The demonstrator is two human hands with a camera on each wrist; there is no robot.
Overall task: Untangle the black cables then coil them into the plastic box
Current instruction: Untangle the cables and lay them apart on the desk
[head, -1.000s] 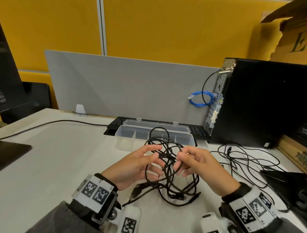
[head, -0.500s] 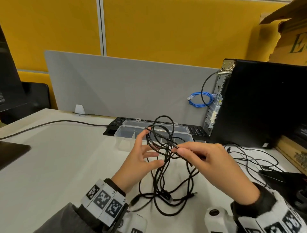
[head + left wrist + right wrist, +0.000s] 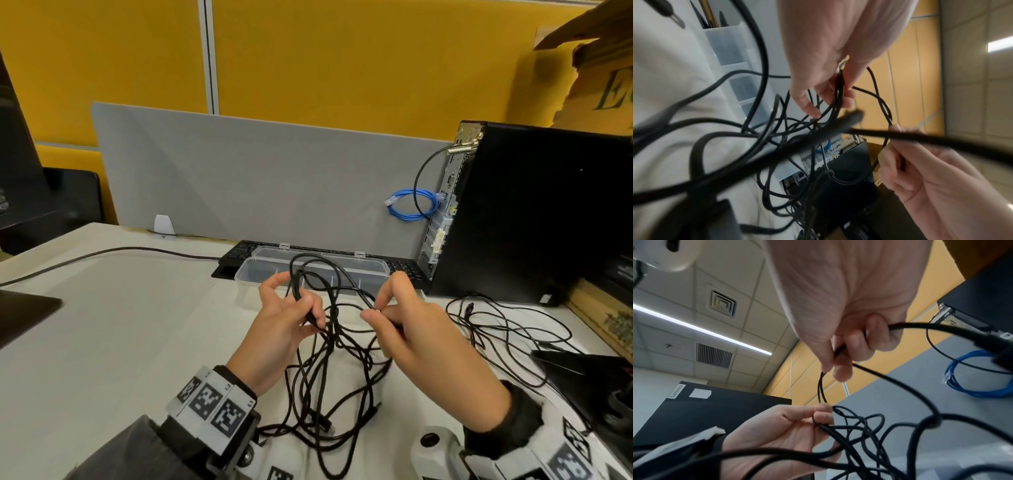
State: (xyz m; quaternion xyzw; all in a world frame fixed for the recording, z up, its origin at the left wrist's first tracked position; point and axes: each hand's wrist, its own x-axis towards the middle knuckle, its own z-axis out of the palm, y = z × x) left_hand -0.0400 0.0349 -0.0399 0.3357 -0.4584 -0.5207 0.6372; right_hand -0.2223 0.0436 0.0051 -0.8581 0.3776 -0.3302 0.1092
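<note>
Head view: tangled black cables (image 3: 329,363) lifted over table (image 3: 120,342) middle, loops trailing toward near edge. Left hand (image 3: 284,325) pinching strands; right hand (image 3: 407,329) pinching plug end. Clear plastic box (image 3: 308,270) open behind, toward far edge, against keyboard (image 3: 404,267).

Left wrist view: left hand (image 3: 830,53), fingers curled round strands.

Right wrist view: right hand (image 3: 846,308) clamped on cable.

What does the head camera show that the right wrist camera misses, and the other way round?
Only the head view shows the plastic box, the keyboard behind it, and the cable ends lying on the table. Only the right wrist view shows the ceiling light and vents. Both show the left hand and right hand holding the black cables, plus the blue cable.
</note>
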